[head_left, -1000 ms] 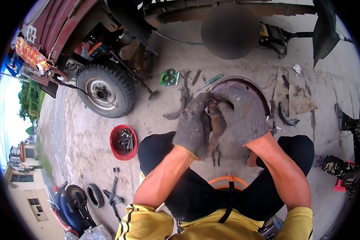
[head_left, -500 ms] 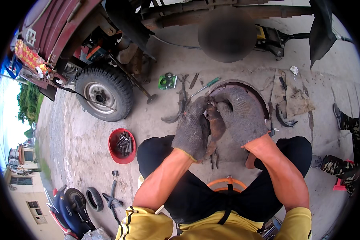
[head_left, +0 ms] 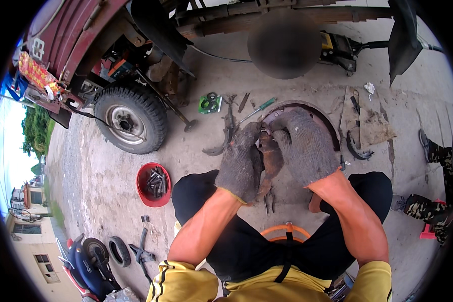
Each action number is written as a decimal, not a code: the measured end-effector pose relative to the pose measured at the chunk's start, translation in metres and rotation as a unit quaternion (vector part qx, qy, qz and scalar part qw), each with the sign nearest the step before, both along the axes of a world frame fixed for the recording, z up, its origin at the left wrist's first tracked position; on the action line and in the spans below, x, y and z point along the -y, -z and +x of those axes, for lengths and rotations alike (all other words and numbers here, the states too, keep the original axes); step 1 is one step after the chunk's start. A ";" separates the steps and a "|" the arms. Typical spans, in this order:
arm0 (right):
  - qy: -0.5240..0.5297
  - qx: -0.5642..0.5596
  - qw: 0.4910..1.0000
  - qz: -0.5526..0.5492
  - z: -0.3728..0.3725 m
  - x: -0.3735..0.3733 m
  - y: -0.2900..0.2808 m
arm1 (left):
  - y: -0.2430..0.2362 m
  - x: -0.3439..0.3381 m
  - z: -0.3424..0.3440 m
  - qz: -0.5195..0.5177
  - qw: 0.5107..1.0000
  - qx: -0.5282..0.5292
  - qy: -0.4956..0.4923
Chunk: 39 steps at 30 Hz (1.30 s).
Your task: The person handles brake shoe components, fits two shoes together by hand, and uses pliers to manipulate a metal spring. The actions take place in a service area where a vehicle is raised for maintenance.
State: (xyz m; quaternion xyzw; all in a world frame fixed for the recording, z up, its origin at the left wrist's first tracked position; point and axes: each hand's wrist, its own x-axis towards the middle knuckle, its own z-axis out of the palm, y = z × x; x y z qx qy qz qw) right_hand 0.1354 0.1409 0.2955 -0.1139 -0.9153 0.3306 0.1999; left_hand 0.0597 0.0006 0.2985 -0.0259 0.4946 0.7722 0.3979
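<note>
Both hands wear grey knit work gloves and meet in front of me over a rusty brown brake shoe (head_left: 271,157). My left hand (head_left: 240,162) is closed on its left side, fingertips near its upper end. My right hand (head_left: 305,143) curls at that same upper end, thumb and fingers bent toward it; what sits between the fingertips is too small to make out. Behind the right glove lies a round brake drum (head_left: 328,119), its rim partly hidden. A screwdriver with a green handle (head_left: 268,103) lies just beyond the gloves.
Another curved brake shoe (head_left: 218,149) lies left, one more (head_left: 357,149) right. A red bowl (head_left: 145,197) holds dark metal parts. Pliers (head_left: 270,201) lie between my knees. Beyond stand a truck wheel (head_left: 131,118) and a floor jack (head_left: 338,53). A person's legs (head_left: 428,211) are at right.
My right hand has shifted very slightly at the top of the brake shoe. The left hand and the brake shoe stay nearly where they were.
</note>
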 end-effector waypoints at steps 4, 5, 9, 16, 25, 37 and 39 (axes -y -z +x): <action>-0.013 -0.022 1.000 0.014 0.000 -0.001 -0.001 | 0.009 0.012 -0.004 0.043 0.998 0.005 0.051; -0.015 -0.022 1.000 0.009 0.000 -0.001 -0.002 | 0.009 0.011 -0.003 0.042 0.998 0.003 0.052; -0.020 -0.030 0.999 -0.036 0.000 -0.004 -0.012 | 0.005 0.010 -0.003 -0.019 0.996 -0.066 0.055; -0.013 -0.025 0.999 -0.040 0.001 -0.008 -0.015 | 0.014 0.011 -0.006 -0.139 0.948 -0.268 0.102; 0.001 -0.097 0.995 0.034 -0.003 -0.007 -0.006 | 0.010 0.010 -0.008 -0.136 0.945 -0.280 0.098; -0.027 -0.066 0.995 0.072 0.001 -0.011 -0.005 | 0.006 0.013 -0.011 0.093 0.990 0.085 0.059; -0.037 -0.062 0.994 0.088 0.000 -0.013 -0.009 | -0.006 0.006 -0.005 0.060 0.992 0.109 0.025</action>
